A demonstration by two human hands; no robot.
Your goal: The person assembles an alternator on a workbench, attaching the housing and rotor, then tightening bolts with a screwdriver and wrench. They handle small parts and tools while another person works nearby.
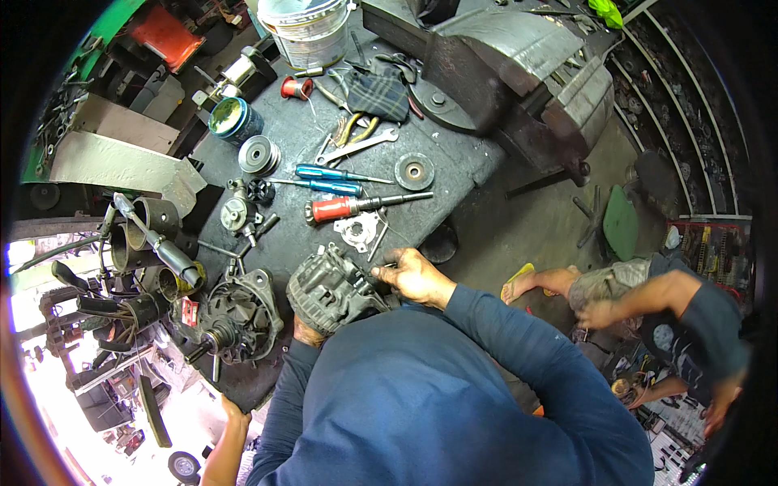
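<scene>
Dark housing (326, 290) against right hand (417, 277)

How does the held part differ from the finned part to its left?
The left hand and right hand touch the held part; the finned part lies on the bench. The held part shows a ribbed shell; the finned part, blades and a shaft. Both look dark grey.

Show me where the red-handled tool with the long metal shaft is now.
In the head view, the red-handled metal-shafted tool lies on the dark workbench, slightly left of centre, between two blue-handled screwdrivers and a flat silvery metal plate.
</scene>
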